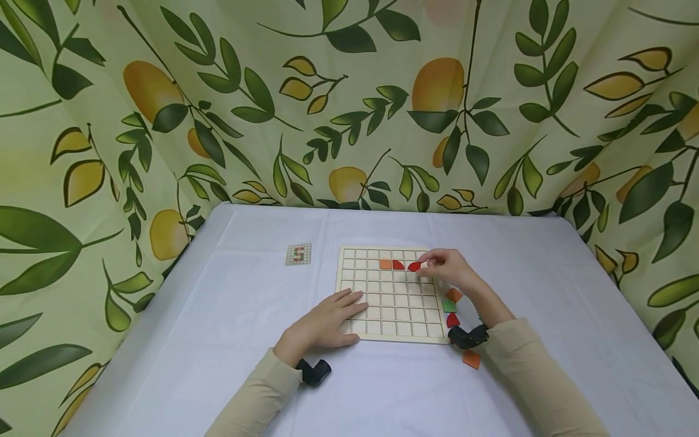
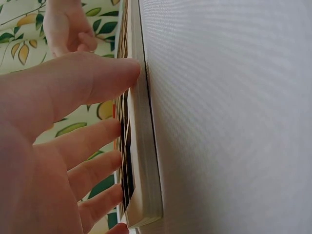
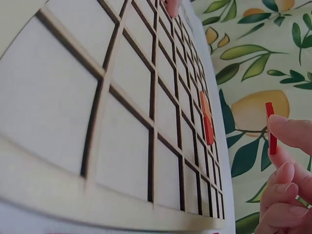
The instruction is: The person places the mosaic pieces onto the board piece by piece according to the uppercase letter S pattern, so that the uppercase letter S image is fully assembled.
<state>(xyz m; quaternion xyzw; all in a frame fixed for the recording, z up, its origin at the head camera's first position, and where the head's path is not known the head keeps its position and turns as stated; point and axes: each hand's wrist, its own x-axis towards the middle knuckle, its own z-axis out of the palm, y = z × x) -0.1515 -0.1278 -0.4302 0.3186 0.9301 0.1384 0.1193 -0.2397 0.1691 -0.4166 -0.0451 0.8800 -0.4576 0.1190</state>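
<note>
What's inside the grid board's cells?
An orange square and a red piece sit in adjacent cells of the grid board. The right hand pinches another red piece, apart from the board. Cells beneath the left hand are covered; their contents can't be seen.

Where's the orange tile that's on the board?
Head view: the orange square tile sits in the second row from the top of the grid board, directly left of a red curved-edge tile; the right hand is farther right.

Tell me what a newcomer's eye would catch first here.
Probably the fruit-and-leaf patterned cloth filling the background. Next, the red piece in the grip of the right hand, over the far right part of the grid board. The left hand rests at its near-left corner.
</note>
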